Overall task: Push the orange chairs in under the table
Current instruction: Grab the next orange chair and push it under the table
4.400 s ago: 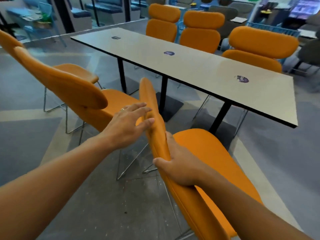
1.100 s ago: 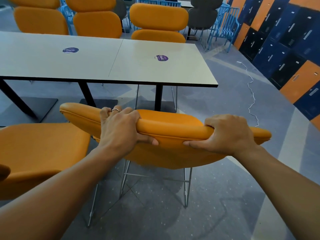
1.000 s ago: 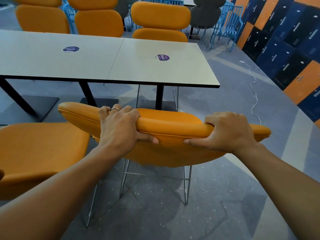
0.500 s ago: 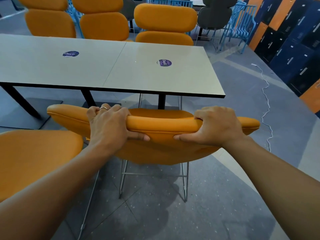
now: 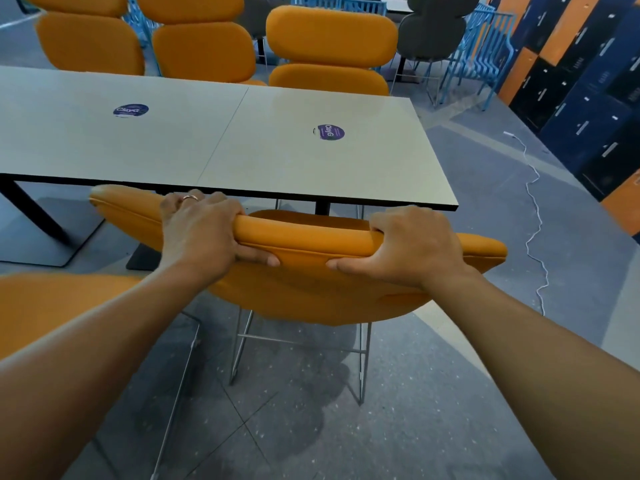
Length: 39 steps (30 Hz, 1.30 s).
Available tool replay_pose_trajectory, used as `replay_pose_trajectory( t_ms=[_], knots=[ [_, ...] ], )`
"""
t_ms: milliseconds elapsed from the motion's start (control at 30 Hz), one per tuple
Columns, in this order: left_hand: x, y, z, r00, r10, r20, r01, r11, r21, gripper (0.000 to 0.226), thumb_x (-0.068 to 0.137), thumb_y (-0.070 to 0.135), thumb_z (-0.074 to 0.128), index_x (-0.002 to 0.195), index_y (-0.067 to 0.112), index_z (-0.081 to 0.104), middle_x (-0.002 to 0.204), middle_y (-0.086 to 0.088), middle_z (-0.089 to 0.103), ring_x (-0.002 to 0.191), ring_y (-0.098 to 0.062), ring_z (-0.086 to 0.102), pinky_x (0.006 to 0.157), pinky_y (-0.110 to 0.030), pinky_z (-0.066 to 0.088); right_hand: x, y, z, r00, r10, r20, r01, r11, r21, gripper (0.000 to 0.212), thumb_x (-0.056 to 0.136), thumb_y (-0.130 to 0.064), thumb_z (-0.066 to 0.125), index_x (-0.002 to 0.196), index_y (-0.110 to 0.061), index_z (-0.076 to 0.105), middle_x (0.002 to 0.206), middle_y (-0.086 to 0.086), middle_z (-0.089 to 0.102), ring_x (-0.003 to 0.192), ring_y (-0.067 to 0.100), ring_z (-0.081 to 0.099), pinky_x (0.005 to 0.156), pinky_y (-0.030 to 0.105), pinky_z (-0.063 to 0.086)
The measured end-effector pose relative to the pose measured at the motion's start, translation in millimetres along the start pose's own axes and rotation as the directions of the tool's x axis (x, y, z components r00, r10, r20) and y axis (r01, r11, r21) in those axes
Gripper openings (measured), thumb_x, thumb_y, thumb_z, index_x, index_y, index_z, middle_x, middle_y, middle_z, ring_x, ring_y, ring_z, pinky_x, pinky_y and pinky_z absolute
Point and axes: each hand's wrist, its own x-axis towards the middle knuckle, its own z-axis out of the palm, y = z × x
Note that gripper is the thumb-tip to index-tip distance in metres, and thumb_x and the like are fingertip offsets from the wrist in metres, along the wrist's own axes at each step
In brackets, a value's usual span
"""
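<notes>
An orange chair (image 5: pixel 311 292) stands in front of me at the near edge of the long pale table (image 5: pixel 242 140). Its backrest top sits just below the table's black rim, and most of its seat lies hidden under the tabletop. My left hand (image 5: pixel 201 233) grips the backrest's top edge left of centre, fingers over the front and thumb behind. My right hand (image 5: pixel 412 247) grips the same edge further right. A second orange chair (image 5: pixel 52 306) stands at the lower left, out from the table.
Three orange chairs (image 5: pixel 332 50) line the table's far side. Black table legs with flat bases (image 5: pixel 52 230) stand underneath. A white cable (image 5: pixel 535 216) trails over the grey floor at right, beside blue and orange lockers (image 5: pixel 588 91). Blue chairs (image 5: pixel 481 43) stand behind.
Held by both hands, the chair has slid forward toward the table; its backrest now sits at the table's edge and more of the seat is hidden beneath it.
</notes>
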Motion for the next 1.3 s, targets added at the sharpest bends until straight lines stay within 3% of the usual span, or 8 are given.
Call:
replay_pose_trajectory(
  t_ms=[333,467,833,1000,1067,1200,1300],
  knots=[
    [40.9,-0.3,13.9,0.999,0.021,-0.033,-0.022,0.999,-0.038,0.095,0.044,0.097,0.032,0.097,0.024,0.061,0.099,-0.002,0.063,0.101,-0.031,0.054,0.094,-0.049,0.027,33.6,21.0,11.4,0.999,0.041,-0.013,-0.042,0.998,-0.047,0.083,0.060,-0.104,0.024,0.070,-0.027,0.056,0.064,-0.011,0.057,0.058,0.008,0.053,0.057,0.025,0.046],
    [56.3,3.7,18.0,0.999,0.015,-0.032,-0.016,1.000,-0.022,0.093,0.045,0.097,0.032,0.097,0.025,0.061,0.098,-0.003,0.063,0.102,-0.032,0.053,0.095,-0.049,0.027,47.3,32.9,15.3,0.999,0.041,0.004,-0.041,0.999,-0.033,0.088,0.060,-0.104,0.020,0.078,-0.028,0.060,0.071,-0.009,0.061,0.062,0.011,0.056,0.059,0.025,0.043],
    [108.1,19.0,30.6,1.000,-0.014,-0.023,0.014,1.000,-0.015,0.096,0.041,0.097,0.034,0.097,0.024,0.063,0.095,-0.002,0.061,0.103,-0.031,0.052,0.096,-0.048,0.026,88.6,74.5,26.8,0.999,0.044,0.010,-0.044,0.997,-0.059,0.082,0.062,-0.103,0.026,0.076,-0.029,0.059,0.069,-0.010,0.058,0.064,0.011,0.055,0.061,0.027,0.044],
    [118.0,22.9,32.0,1.000,-0.022,0.005,0.022,1.000,-0.001,0.096,0.041,0.098,0.035,0.098,0.025,0.062,0.097,0.000,0.060,0.102,-0.030,0.052,0.095,-0.048,0.026,97.7,82.5,29.0,0.999,0.042,0.012,-0.041,0.998,-0.049,0.078,0.064,-0.102,0.029,0.075,-0.030,0.057,0.068,-0.011,0.056,0.062,0.010,0.053,0.059,0.025,0.037],
    [117.5,22.5,31.2,1.000,-0.018,0.013,0.019,1.000,-0.005,0.095,0.043,0.098,0.034,0.099,0.026,0.061,0.097,0.000,0.060,0.103,-0.030,0.052,0.096,-0.048,0.026,97.5,82.3,29.5,0.999,0.044,0.018,-0.043,0.998,-0.039,0.079,0.063,-0.102,0.029,0.076,-0.029,0.057,0.070,-0.010,0.058,0.063,0.010,0.054,0.060,0.026,0.041],
    [110.8,21.6,26.2,0.998,-0.018,0.060,0.020,0.999,-0.037,0.097,0.046,0.098,0.033,0.108,0.029,0.059,0.107,0.000,0.059,0.111,-0.031,0.050,0.102,-0.050,0.022,94.0,78.4,26.9,0.998,0.059,0.031,-0.059,0.998,-0.013,0.086,0.061,-0.104,0.023,0.081,-0.029,0.060,0.074,-0.009,0.061,0.065,0.012,0.057,0.064,0.033,0.053],
    [101.1,22.5,24.1,0.995,-0.021,0.095,0.033,0.992,-0.124,0.086,0.060,0.089,0.046,0.123,0.032,0.052,0.126,0.000,0.053,0.127,-0.030,0.042,0.114,-0.052,0.007,91.6,76.1,24.6,0.996,0.072,0.061,-0.072,0.997,-0.006,0.090,0.059,-0.105,0.019,0.084,-0.030,0.062,0.076,-0.009,0.062,0.066,0.012,0.058,0.065,0.033,0.054]
  ],
)
